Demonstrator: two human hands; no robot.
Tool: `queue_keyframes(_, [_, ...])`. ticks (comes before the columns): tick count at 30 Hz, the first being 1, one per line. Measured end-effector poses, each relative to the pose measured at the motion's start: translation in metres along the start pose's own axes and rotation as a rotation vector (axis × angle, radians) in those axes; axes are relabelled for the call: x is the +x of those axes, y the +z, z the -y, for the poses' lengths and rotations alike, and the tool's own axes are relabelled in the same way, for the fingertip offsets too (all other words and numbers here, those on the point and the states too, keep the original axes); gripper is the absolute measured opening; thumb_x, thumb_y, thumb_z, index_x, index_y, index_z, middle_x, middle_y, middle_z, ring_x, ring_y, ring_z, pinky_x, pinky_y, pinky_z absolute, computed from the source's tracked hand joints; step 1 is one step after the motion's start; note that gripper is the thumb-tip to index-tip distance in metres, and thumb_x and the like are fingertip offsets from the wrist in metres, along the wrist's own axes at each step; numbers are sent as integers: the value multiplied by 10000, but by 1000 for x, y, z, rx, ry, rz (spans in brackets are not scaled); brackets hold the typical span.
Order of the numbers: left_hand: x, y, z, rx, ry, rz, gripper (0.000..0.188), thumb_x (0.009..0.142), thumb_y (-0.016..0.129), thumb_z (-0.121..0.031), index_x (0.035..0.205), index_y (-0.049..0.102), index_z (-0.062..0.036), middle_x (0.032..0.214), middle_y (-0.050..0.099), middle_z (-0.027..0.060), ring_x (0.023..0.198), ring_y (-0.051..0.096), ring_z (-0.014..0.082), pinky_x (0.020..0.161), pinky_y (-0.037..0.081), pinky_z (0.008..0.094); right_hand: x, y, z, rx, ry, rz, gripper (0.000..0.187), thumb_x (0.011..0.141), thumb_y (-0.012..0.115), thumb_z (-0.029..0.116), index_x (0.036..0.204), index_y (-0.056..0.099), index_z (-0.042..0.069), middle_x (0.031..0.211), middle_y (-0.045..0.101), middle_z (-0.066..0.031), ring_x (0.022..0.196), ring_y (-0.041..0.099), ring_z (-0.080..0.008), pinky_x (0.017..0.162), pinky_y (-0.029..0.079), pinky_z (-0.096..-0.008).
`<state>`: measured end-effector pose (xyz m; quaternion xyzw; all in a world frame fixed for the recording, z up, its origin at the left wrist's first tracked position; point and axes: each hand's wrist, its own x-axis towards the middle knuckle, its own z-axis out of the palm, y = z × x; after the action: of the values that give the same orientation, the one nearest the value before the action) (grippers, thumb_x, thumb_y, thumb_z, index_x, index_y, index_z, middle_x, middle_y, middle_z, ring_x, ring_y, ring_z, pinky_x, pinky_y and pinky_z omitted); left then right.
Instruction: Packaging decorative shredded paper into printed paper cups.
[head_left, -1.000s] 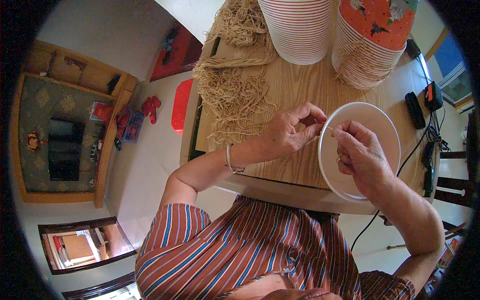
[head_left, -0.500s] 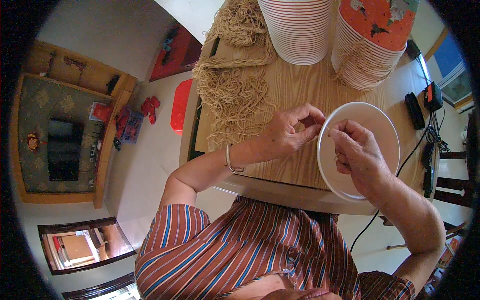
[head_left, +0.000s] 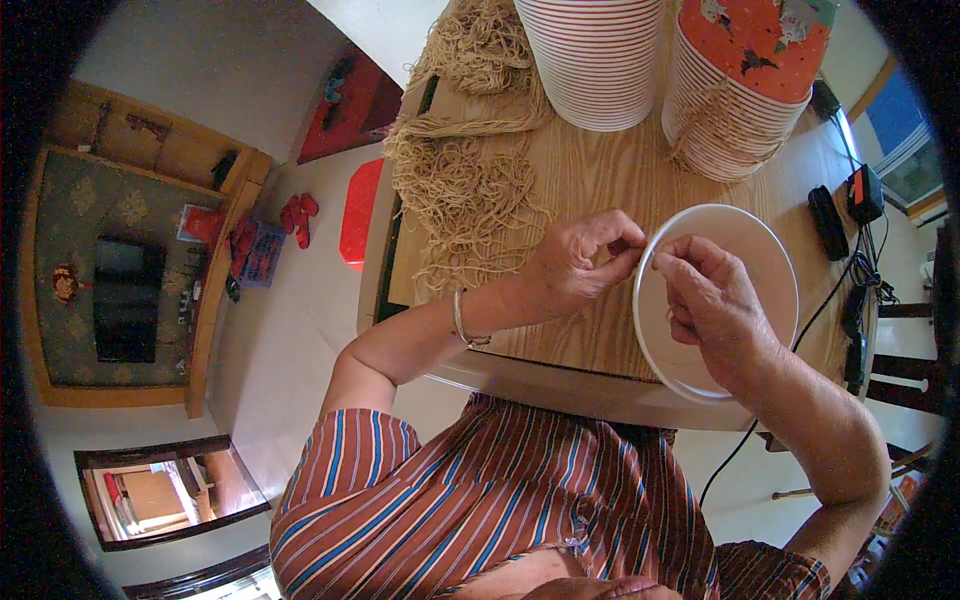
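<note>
At the left part of the rim of a white paper bucket (head_left: 765, 265), my left hand (head_left: 590, 262) pinches thumb and forefinger together. Over the bucket's open mouth, my right hand (head_left: 712, 305) is closed in a pinch too, its fingertips a short way from the left ones. Whatever lies between the fingers of either hand is too small to make out. Tangled tan yarn (head_left: 465, 190) lies in a loose heap on the wooden table (head_left: 590, 335), just beyond my left wrist.
At the far side stands a tall stack of white buckets (head_left: 595, 65). Right of it is another bucket stack (head_left: 725, 120), with an orange top and tan strands around it. A black adapter (head_left: 866, 193) and cables lie along the right edge. A red stool (head_left: 360, 215) stands left of the table.
Very little differs. My right hand has turned slightly at the bucket's rim, and its fingertips shifted a touch to the left. The left hand keeps almost the same place.
</note>
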<state>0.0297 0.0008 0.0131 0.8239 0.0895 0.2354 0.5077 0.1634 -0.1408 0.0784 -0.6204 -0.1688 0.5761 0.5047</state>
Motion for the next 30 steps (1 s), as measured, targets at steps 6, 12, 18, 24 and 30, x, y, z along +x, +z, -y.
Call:
queue_keyframes(6, [-1,3,-1,-60,-5,-30,126,854,629,-16,974,594,-33,894,638,66,803,631,139,715,518,261,1,-1,1,-17,2,10,165,934,580,245,933,583,80,633,438,61,507,407,-33,419,339,-192])
queue_keyframes(12, [-2,5,-6,-61,25,-74,165,851,624,-16,1013,606,-40,921,645,83,831,650,173,715,531,283,4,-2,-1,-49,-11,0,179,938,571,252,943,588,74,637,454,52,496,429,-41,415,358,-202])
queue_keyframes(18, [-1,5,-2,50,38,-59,153,858,631,-33,1010,611,-35,921,648,78,785,646,161,690,524,272,4,0,0,-15,-5,-5,144,938,575,232,936,570,88,619,409,64,481,362,-32,408,297,-197])
queue_keyframes(24, [4,3,-8,43,-100,-51,111,877,659,-104,976,640,-56,900,676,63,805,661,152,725,526,273,4,-1,2,-28,-13,-19,142,941,570,231,936,570,89,615,403,67,493,359,-29,420,302,-196])
queue_keyframes(30, [4,5,1,78,-2,-59,139,863,638,-66,988,583,-38,814,631,66,736,628,139,671,514,272,8,-3,2,-47,-23,-19,171,939,565,239,950,588,70,623,441,48,495,415,-47,421,354,-208])
